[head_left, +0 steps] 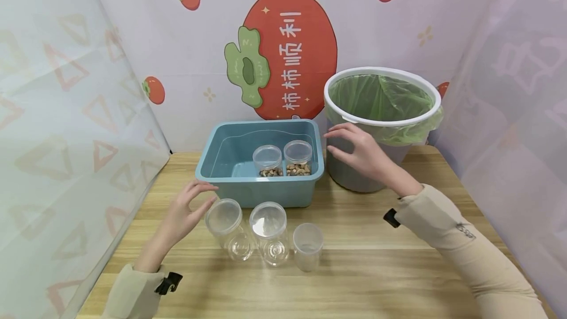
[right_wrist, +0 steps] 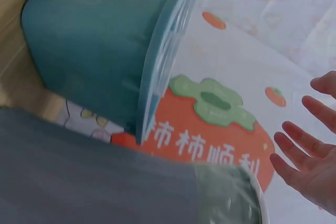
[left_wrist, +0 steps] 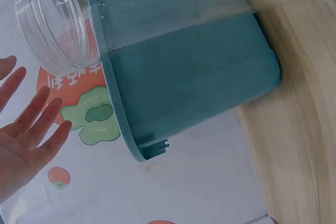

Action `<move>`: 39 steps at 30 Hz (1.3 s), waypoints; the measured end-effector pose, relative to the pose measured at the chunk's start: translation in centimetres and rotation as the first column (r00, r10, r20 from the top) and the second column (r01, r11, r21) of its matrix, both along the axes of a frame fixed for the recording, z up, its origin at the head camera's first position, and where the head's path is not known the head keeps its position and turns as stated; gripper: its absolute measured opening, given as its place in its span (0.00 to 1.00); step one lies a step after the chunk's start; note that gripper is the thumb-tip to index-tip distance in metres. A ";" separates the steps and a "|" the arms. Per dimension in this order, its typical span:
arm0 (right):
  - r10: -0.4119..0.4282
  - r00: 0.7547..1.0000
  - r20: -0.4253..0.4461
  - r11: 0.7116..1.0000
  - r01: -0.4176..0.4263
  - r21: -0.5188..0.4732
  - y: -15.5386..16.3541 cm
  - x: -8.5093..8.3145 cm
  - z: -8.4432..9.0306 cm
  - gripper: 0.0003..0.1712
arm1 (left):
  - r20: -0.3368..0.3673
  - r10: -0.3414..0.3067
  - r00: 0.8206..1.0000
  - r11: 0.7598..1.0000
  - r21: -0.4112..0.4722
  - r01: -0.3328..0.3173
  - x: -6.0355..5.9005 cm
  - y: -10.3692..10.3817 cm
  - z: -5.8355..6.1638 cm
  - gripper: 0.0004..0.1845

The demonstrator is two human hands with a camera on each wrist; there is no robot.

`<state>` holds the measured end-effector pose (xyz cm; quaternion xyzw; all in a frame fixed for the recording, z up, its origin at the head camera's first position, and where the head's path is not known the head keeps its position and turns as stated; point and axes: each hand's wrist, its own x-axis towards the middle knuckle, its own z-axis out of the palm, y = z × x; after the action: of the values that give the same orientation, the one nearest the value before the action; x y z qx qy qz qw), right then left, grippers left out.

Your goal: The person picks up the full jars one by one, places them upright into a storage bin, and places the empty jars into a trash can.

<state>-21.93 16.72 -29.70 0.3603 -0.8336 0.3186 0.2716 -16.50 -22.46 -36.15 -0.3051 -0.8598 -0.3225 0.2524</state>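
Observation:
My left hand (head_left: 182,215) is beside a clear lidded jar (head_left: 224,216), its fingers loosely spread. Whether the thumb touches that jar's lid I cannot tell. In the left wrist view the fingers (left_wrist: 39,119) are extended and hold nothing. My right hand (head_left: 360,154) hovers between the blue tub (head_left: 261,193) and the trash can, fingers relaxed and apart. Inside the tub, two clear jars with nuts, one on the left (head_left: 267,156) and one on the right (head_left: 298,154), stand side by side. A second lidded jar (head_left: 268,220) and a smaller clear container (head_left: 307,247) stand before the tub.
A grey trash can (head_left: 354,166) with a white rim and green liner stands at the back right, close to the tub. The wooden table (head_left: 381,270) meets a printed cloth backdrop (head_left: 204,53) behind, with cloth at both sides.

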 end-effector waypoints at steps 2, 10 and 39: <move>-0.021 0.999 -0.050 1.000 0.020 -0.010 1.1 0.2 0.2 0.15 | -0.005 -0.019 1.000 1.000 0.005 0.019 0.6 0.1 0.0 0.16; -0.163 0.976 -0.146 0.983 0.148 -0.108 5.2 1.0 0.8 0.17 | -0.001 -0.070 0.998 0.997 0.037 0.070 2.3 0.6 0.0 0.20; -0.380 0.917 -0.118 0.917 0.358 -0.176 13.2 -0.3 -0.5 0.18 | 0.164 -0.005 0.986 0.998 0.066 -0.006 4.9 0.7 -3.3 0.29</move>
<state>-22.25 29.91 -30.24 0.1975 -0.8374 0.2956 0.4151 -11.63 -21.73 -39.41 -0.2689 -0.8664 -0.3749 0.1908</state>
